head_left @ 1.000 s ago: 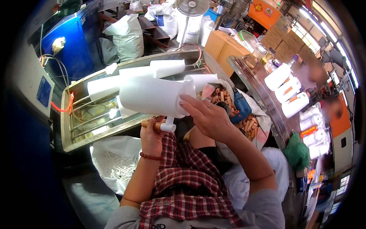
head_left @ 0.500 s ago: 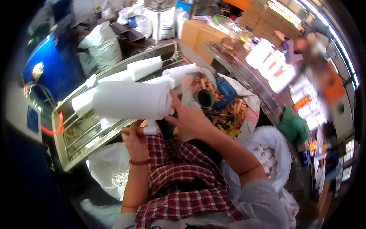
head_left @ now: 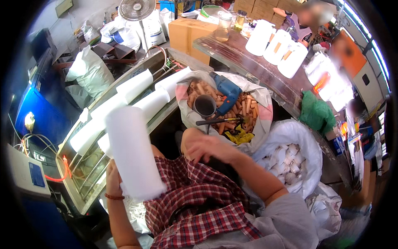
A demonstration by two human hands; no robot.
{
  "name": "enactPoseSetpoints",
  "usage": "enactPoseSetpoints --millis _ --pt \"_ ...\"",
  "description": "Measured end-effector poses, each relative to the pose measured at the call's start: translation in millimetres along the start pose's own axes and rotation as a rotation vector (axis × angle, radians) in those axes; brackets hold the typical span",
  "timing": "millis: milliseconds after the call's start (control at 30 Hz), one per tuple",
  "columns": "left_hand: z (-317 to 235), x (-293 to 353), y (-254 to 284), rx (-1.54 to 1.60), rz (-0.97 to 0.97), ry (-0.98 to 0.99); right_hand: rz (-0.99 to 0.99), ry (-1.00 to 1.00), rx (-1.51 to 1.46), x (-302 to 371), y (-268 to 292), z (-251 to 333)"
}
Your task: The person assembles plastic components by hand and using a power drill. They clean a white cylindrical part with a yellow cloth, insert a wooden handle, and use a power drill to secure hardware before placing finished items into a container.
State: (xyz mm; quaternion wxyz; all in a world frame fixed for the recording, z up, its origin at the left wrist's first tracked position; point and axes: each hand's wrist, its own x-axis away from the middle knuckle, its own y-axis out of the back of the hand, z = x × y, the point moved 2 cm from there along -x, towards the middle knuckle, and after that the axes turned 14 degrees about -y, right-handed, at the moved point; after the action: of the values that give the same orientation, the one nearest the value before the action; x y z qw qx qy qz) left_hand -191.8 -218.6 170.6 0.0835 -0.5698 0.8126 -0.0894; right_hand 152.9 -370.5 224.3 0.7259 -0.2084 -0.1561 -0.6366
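Note:
My left hand [head_left: 112, 176] is closed beside a tall white plastic jug [head_left: 134, 153], which stands tilted in front of my lap; the jug hides most of the fingers and the grip on its handle. Over my knee, my right hand [head_left: 211, 148] is empty, with loosely bent fingers apart and slightly blurred. Beyond it sits a sack [head_left: 265, 108] of brown tube-shaped handles [head_left: 247, 103]. On those handles lie a blue power tool [head_left: 227, 93], a dark round cup [head_left: 205, 106], a black-handled tool [head_left: 215, 121] and yellow gloves [head_left: 239, 136].
Several white jugs [head_left: 134, 86] lie in a metal-framed trough [head_left: 78, 203] at left. On the dark table [head_left: 286, 89] at right stand white jugs [head_left: 277, 47] with brown handles. A bag of small white pieces [head_left: 288, 164] is by my right arm. Another person [head_left: 298, 25] is at the far right.
The jug has turned from lying sideways to nearly upright and moved toward my lap. My right hand has let go of its end and drawn away. The view has shifted.

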Motion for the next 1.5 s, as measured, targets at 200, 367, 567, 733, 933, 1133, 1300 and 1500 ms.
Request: enactPoseSetpoints --millis 200,367,567,733,933,1133,1300,1500 --pt "15 -13 -77 -0.525 0.861 0.348 -0.83 0.098 -0.442 -3 174 -69" --pt "43 -43 -113 -1.017 1.234 -0.388 -0.816 0.003 -0.499 -42 230 -89" --pt "29 -117 -226 -0.918 0.989 -0.529 -0.702 -0.061 -0.661 -78 254 -89" --pt "97 -182 -287 -1.195 0.708 -0.527 -0.703 -0.033 -0.772 -86 253 -79" --pt "129 -213 -316 -1.317 0.777 -0.428 -0.67 0.094 -0.94 -86 256 -74" --pt "146 -252 -312 -1.182 0.853 -0.416 -0.552 0.165 -1.097 -97 256 -66" --pt "138 -230 -316 -1.225 0.911 -0.485 -0.542 0.208 -1.075 -106 264 -71" --pt "147 -206 -306 -1.16 0.705 -0.47 -0.524 0.225 -1.061 -109 259 -67"
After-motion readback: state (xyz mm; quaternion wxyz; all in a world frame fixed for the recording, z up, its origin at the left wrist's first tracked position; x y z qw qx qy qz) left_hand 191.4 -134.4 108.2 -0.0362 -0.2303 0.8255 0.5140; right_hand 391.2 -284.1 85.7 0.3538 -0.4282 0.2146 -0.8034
